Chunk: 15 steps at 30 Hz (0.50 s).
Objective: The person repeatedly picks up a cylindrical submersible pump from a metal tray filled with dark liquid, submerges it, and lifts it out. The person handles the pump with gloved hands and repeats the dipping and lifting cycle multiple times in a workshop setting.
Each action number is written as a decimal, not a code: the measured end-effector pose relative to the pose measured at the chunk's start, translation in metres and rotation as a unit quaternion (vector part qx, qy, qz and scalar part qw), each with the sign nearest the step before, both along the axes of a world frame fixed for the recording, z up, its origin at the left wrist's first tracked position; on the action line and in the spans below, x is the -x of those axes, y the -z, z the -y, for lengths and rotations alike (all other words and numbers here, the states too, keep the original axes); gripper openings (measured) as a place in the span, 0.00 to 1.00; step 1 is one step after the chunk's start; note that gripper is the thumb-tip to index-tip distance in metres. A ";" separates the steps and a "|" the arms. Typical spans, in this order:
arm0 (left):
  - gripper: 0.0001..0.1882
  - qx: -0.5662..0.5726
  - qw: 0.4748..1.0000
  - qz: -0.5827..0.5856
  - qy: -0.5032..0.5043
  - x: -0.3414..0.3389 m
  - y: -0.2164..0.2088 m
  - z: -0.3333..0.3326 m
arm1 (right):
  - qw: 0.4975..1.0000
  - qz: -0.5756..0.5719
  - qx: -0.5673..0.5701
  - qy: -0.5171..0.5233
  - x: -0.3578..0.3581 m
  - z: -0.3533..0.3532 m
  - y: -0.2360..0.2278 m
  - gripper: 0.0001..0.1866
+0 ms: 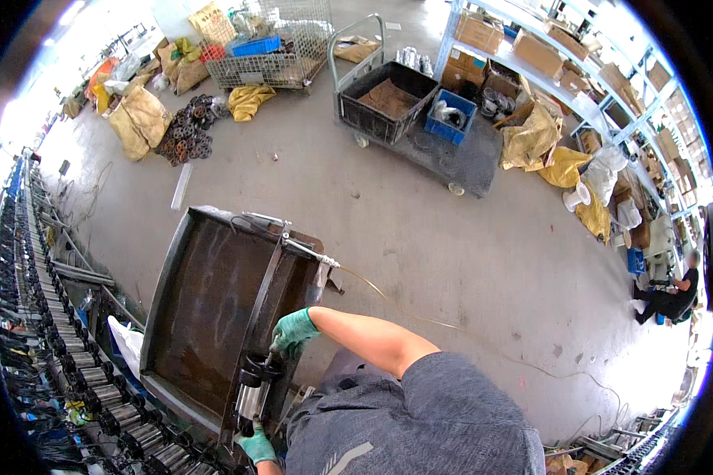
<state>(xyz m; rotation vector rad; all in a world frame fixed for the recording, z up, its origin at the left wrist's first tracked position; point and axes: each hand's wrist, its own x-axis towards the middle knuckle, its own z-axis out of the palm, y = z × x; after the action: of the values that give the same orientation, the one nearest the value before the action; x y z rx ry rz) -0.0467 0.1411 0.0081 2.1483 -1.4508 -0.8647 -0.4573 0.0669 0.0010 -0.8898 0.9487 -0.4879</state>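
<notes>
A silvery metal cylinder [250,401] with black rings [260,367] at one end lies along the side of a rusty metal tray-topped bench [206,309]. My right hand [295,328], in a green glove, is closed round a thin shaft-like end beyond the black rings. At the opposite end my left hand [255,445], gloved too, is closed on the cylinder, its fingers partly hidden. An air gun or similar silvery tool [313,252] with a thin hose rests on the bench's crossbar, away from both hands.
A roller conveyor [95,388] runs along the left. Ahead stand a wire cage [269,63] and a flat trolley [459,162] with black and blue crates. Sacks and black round parts [186,134] lie on the floor. A seated person [673,293] is far right; the hose [420,317] crosses the floor.
</notes>
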 end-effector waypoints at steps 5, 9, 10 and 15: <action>0.42 0.027 0.995 -0.099 -0.002 0.021 -0.015 -0.003 | 0.970 -0.187 0.158 0.014 -0.012 0.012 0.005 0.36; 0.41 0.012 0.999 0.036 -0.003 0.009 0.006 -0.006 | 0.983 -0.144 0.070 0.087 -0.026 0.008 0.020 0.25; 0.41 0.013 1.000 0.009 -0.008 0.014 -0.001 -0.005 | 0.988 -0.105 0.032 0.105 -0.026 0.004 0.012 0.21; 0.38 0.048 0.996 -0.073 -0.027 -0.006 0.028 -0.022 | 0.990 -0.019 -0.053 0.127 -0.028 -0.004 -0.022 0.22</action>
<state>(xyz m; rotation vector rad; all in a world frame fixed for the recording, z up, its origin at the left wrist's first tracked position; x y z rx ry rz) -0.0403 0.1629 -0.0201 2.0013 -1.3276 -0.8938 -0.4289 0.0704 0.0235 -0.6864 1.1187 -0.6327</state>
